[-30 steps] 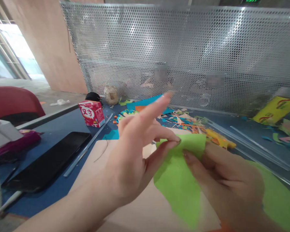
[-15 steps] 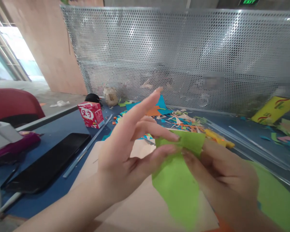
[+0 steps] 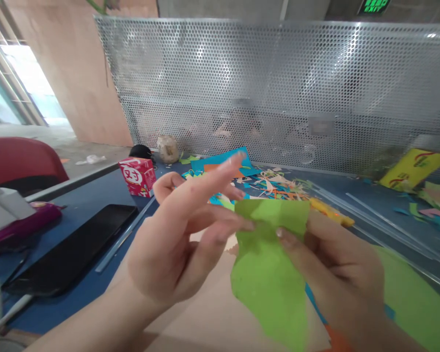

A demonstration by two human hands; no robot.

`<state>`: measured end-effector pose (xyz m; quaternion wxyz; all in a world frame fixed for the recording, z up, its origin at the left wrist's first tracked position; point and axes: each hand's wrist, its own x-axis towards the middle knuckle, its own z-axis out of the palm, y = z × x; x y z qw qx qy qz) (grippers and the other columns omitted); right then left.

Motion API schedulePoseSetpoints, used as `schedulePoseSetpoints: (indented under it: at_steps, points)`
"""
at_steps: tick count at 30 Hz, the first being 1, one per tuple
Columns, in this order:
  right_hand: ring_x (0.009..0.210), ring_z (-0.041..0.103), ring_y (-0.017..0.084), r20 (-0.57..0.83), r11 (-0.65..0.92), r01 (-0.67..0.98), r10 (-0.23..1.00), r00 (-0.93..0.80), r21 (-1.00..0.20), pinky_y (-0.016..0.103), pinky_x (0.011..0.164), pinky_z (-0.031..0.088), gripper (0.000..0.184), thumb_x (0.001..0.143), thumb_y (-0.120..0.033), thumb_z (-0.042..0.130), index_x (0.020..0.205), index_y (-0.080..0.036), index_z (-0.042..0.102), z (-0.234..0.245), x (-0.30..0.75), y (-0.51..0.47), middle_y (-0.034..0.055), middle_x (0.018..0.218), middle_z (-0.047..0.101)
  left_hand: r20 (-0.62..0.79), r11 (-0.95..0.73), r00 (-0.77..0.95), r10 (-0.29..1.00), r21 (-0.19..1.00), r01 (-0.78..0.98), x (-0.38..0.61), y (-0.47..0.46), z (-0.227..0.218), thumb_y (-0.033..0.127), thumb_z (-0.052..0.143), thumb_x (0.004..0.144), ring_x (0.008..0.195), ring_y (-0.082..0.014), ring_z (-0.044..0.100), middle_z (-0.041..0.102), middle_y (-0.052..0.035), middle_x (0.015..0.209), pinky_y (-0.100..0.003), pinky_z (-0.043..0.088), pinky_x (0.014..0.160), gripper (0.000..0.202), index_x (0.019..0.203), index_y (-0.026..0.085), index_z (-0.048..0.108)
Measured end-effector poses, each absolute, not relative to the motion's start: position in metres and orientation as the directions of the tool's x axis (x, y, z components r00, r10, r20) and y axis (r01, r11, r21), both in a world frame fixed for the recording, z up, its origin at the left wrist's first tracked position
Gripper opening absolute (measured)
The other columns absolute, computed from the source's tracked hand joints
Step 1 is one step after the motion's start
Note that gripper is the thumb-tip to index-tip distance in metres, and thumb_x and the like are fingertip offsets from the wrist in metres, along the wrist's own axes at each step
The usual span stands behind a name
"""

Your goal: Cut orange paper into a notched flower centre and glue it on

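Observation:
A torn-edged piece of green paper (image 3: 269, 274) is held upright in front of me, its lower end narrowing. My right hand (image 3: 341, 264) pinches its right side, thumb in front and fingers behind. At the paper's upper left edge is my left hand (image 3: 183, 234), fingers spread and the index finger stretched upward. One of its fingertips overlaps the front of the paper; no grip shows there. Below both hands lies a beige sheet (image 3: 201, 313), partly hidden by them.
A phone (image 3: 77, 249), a red box (image 3: 137, 176) and a purple object (image 3: 29, 225) stand to the left. Paper scraps (image 3: 278, 185) spread before a perforated metal panel (image 3: 242, 73). A yellow tool (image 3: 330, 211), clear sticks (image 3: 374, 222) and green paper (image 3: 418, 298) lie right.
My left hand has drawn back left and loosened its pinch on the paper. The top of the green paper now shows more fully. My right hand keeps its hold.

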<state>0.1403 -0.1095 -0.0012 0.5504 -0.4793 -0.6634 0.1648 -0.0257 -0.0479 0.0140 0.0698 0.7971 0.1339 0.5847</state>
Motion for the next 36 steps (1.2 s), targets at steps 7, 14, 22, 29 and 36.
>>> schedulePoseSetpoints:
  at_steps: [7,14,22,29,36]
  points:
    - [0.042,0.039,0.009,0.62,0.525,0.517,0.785,0.013,-0.676,0.019,0.037,0.034,0.017,0.083,-0.021,0.047,0.067,-0.023,0.052,0.0,0.142,-0.109,-0.0049,0.051,0.036,0.896,-0.912,0.182,0.406,0.411,0.009,-0.013,-0.046,0.017,0.02,0.076,0.06,0.092,-0.0214,0.06,0.064,-0.0012,0.099,-0.042,0.046,0.088,0.069,0.121,0.028,0.044]
    - [0.041,0.037,0.009,0.607,0.512,0.547,0.795,-0.01,-0.662,0.018,0.035,0.03,0.025,0.084,-0.021,0.046,0.061,-0.022,0.04,-0.001,0.143,-0.109,-0.0052,0.049,0.037,0.768,-0.777,0.242,0.592,0.624,-0.08,-0.01,-0.044,0.014,0.017,0.069,0.068,0.074,-0.0164,0.063,0.063,0.0026,0.067,-0.036,0.051,0.08,0.045,0.11,0.024,0.053]
    - [0.041,0.035,0.009,0.555,0.464,0.519,0.831,0.024,-0.718,0.02,0.036,0.03,0.026,0.086,-0.027,0.044,0.06,-0.022,0.042,-0.001,0.144,-0.108,-0.0048,0.05,0.035,0.756,-0.767,0.223,0.616,0.639,-0.05,-0.01,-0.043,0.019,0.018,0.059,0.076,0.077,-0.0184,0.064,0.066,0.0023,0.067,-0.04,0.051,0.081,0.042,0.117,0.025,0.05]
    - [0.039,0.037,0.009,0.586,0.489,0.511,0.81,0.035,-0.707,0.021,0.033,0.028,0.025,0.084,-0.025,0.045,0.059,-0.023,0.047,0.0,0.144,-0.107,-0.0042,0.046,0.037,0.782,-0.79,0.278,0.558,0.603,-0.11,-0.012,-0.041,0.018,0.025,0.068,0.07,0.082,-0.0201,0.063,0.068,-0.0015,0.078,-0.04,0.049,0.083,0.054,0.12,0.023,0.047]
    - [0.042,0.042,0.009,0.535,0.472,0.529,0.844,-0.039,-0.705,0.02,0.037,0.031,0.024,0.084,-0.024,0.043,0.065,-0.021,0.058,0.001,0.142,-0.108,-0.0032,0.049,0.046,0.855,-0.869,0.335,0.397,0.467,-0.162,-0.013,-0.043,0.012,0.011,0.067,0.069,0.079,-0.0166,0.062,0.068,0.0017,0.082,-0.037,0.048,0.083,0.058,0.12,0.029,0.046]
